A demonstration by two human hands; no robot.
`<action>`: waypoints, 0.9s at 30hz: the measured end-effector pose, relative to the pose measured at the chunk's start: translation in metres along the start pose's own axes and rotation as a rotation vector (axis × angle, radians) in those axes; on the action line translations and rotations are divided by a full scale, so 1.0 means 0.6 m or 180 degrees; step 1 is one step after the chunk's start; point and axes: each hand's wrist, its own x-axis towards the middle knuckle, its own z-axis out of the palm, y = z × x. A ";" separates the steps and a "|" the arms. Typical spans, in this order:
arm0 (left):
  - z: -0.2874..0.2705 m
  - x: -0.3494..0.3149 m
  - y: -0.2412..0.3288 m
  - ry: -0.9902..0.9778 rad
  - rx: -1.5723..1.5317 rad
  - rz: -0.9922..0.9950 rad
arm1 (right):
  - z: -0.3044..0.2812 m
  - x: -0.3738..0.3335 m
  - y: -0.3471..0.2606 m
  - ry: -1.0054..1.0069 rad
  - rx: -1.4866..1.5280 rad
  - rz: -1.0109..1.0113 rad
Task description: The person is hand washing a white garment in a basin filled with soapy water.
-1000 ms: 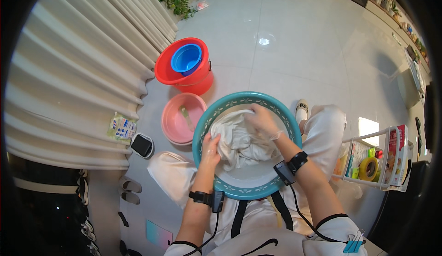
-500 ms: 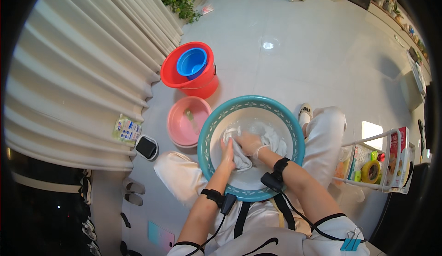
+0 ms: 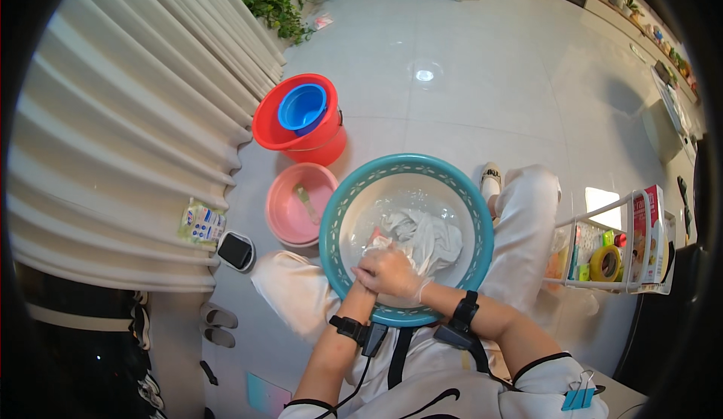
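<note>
White cloth [image 3: 428, 240] in teal basin [image 3: 407, 163]

Cloth: one, crumpled, wet, lying in shallow water, middle to right of the basin.
Right hand [image 3: 392, 271]: laid across the left wrist, fingers curled; whether its grip pinches any cloth, cannot tell.
Left hand [image 3: 375, 235]: mostly covered by the right, at the cloth's left edge; state of grip cannot be told.
Floor [image 3: 489, 95], beyond: pink basin [image 3: 277, 221]; red bucket [image 3: 322, 146] holding blue bowl [image 3: 303, 108].
</note>
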 end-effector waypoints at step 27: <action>0.111 -0.012 -0.023 0.0889 -0.0043 0.0231 | -0.016 0.052 0.071 0.0389 -0.0122 0.1073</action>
